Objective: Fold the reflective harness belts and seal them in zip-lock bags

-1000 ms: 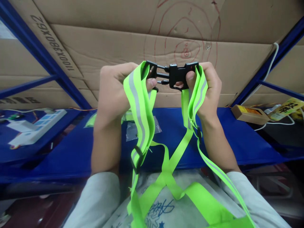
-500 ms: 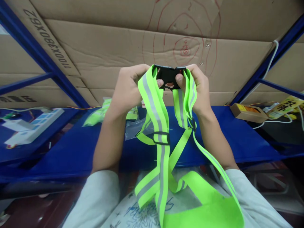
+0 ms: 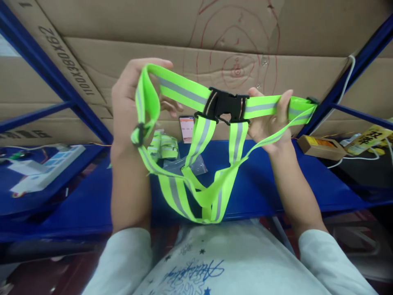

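A neon-green reflective vest [image 3: 184, 92] of elastic straps with grey stripes is stretched out in the air between my hands. Its black buckle [image 3: 227, 105] is fastened at the middle of the waist band. My left hand [image 3: 124, 96] holds the band's left end, fingers partly hidden behind the strap. Across the right side of the band lies the thumb of my right hand [image 3: 273, 127], its other fingers behind. Shoulder straps hang below in a loop. Black strap adjusters [image 3: 139, 134] show at both ends.
On the blue shelf [image 3: 267, 180] are bagged green straps [image 3: 162, 146], a clear plastic bag [image 3: 199, 165] and a phone [image 3: 186, 129] standing upright. A power strip [image 3: 52, 168] lies left; a small cardboard box [image 3: 321, 147] sits right. Cardboard [image 3: 138, 53] backs the shelf.
My hands have moved apart from the buckle out along the band, spreading it wide. The straps have lifted off my lap, and the buckle now shows whole.
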The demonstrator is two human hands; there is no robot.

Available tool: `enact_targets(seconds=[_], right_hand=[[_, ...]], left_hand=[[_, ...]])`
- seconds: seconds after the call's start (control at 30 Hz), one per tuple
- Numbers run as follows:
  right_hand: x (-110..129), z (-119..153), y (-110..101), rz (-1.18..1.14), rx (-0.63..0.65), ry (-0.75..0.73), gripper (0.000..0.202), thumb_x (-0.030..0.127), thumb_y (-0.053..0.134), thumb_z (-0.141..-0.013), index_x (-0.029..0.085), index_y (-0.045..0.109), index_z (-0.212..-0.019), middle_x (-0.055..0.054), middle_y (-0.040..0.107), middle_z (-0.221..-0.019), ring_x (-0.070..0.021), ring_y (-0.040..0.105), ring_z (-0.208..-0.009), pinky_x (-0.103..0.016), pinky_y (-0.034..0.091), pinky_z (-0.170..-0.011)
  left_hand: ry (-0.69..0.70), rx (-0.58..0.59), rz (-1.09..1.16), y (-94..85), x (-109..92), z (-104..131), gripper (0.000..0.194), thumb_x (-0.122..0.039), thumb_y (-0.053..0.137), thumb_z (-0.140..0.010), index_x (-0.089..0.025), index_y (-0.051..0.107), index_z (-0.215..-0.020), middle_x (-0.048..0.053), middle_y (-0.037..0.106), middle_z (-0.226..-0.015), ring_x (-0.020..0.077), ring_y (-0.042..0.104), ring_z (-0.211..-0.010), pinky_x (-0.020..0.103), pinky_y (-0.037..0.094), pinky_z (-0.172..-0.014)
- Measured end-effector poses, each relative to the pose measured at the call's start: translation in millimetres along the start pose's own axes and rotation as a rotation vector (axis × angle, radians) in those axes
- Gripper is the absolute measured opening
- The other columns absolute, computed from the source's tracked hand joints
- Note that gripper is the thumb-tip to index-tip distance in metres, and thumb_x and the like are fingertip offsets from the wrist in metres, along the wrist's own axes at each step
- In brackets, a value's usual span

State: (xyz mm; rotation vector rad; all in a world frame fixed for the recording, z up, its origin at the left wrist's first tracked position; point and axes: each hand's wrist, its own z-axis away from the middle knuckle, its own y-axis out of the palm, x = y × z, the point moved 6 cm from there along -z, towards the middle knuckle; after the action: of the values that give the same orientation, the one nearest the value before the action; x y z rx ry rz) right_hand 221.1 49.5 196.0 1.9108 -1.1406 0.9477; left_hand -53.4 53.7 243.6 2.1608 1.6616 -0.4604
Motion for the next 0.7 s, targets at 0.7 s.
enact_targets(seconds=[0.7], right_hand=[[3, 12, -80, 0.177, -0.437, -0.129, 0.05, 0.073, 0.057, -0.091, 0.028, 0.068, -0.109, -0.005, 0.073, -0.114, -0.0212, 0.07, -0.097, -0.032, 0.057, -0.071]], left_hand=[[0.159, -0.092, -0.015, -33.2, 3, -15, 0.014, -0.017, 0.073, -0.089, -0.022, 0.059, -0.089, 0.001, 0.069, -0.1, 0.0095, 0.062, -0.08, 0.016, 0.047, -0.059]])
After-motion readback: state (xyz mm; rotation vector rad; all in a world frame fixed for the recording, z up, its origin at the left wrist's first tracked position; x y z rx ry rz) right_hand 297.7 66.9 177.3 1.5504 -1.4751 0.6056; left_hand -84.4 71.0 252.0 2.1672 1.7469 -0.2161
